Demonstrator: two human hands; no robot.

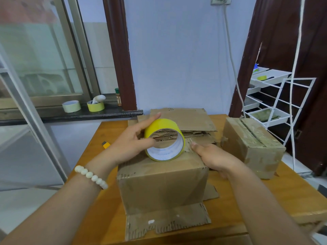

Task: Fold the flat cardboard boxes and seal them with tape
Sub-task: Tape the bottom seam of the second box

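Head view: our left hand [131,142] grips the round yellow tape roll [161,126] upon the brown cardboard box [162,184], just left of our right hand [215,158], thumb pressing, other fingers hidden.

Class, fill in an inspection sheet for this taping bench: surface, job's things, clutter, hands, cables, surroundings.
Surface: wooden table.
Job's things: yellow tape roll over folded box; sealed box right; flat cardboard behind.
Clutter: small yellow tool near table's left edge.
Hands: left hand grips the roll; right hand rests on box's right edge, fingers hidden.
Cables: white cable down the wall.
Surroundings: pale roll, green roll on ledge; white rack right.
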